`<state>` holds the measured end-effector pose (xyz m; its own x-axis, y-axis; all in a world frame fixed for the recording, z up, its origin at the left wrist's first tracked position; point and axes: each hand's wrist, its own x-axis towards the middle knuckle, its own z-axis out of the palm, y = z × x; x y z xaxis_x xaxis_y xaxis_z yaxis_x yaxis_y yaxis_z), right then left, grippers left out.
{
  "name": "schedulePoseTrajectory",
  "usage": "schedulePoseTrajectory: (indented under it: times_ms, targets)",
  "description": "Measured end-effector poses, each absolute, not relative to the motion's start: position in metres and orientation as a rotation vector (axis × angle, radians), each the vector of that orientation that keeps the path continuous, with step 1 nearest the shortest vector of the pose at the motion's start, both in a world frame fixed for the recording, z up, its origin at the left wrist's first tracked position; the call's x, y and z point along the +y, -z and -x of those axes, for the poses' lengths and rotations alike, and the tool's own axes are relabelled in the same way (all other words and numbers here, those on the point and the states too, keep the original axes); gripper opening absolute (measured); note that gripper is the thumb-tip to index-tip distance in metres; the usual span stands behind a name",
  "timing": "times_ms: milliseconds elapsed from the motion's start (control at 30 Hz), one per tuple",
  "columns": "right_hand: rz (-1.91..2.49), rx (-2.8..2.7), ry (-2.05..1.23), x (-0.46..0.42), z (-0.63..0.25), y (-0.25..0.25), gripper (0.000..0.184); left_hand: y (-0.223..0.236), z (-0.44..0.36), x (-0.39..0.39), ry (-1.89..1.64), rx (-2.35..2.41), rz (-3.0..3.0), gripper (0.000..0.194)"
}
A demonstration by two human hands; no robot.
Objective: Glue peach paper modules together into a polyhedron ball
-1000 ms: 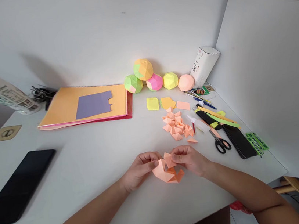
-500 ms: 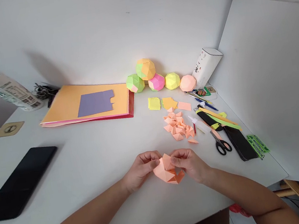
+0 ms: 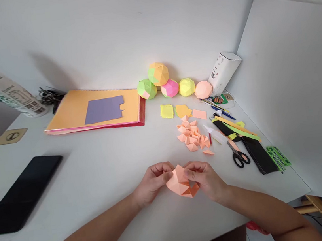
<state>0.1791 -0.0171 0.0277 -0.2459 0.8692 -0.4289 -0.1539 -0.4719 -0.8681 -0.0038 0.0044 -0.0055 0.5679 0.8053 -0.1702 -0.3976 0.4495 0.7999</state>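
Observation:
Between my two hands is a partly built paper ball (image 3: pixel 178 182) of folded peach pieces, with a gap on its right side. My left hand (image 3: pixel 154 181) is closed on its upper left edge, thumb in front. My right hand (image 3: pixel 207 180) pinches a peach flap at its upper right, fingers behind the paper. Beyond the hands lies a heap of loose folded peach paper pieces (image 3: pixel 191 135). Beside the heap are a white glue bottle (image 3: pixel 217 135) and black-handled scissors (image 3: pixel 239 156).
Several finished paper balls (image 3: pixel 186 87) stand by the back wall. Small paper stacks (image 3: pixel 167 111) lie before them. A folder of coloured paper (image 3: pixel 73 113) and a black tablet (image 3: pixel 23 195) are on the left. A black phone (image 3: pixel 259 155) lies right, near a white box (image 3: pixel 224 72).
The view has shifted slightly. The upper peach flap sits flatter against the ball, and both hands keep nearly the same grip.

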Motion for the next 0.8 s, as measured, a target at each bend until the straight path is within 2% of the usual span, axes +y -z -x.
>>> schedulePoseTrajectory:
  times_ms: [800]
  targets:
    - [1.28, -1.077, -1.879, -0.0165, -0.1786, -0.0297, 0.026, 0.0031, 0.0044, 0.005, -0.753, 0.572, -0.816, 0.023]
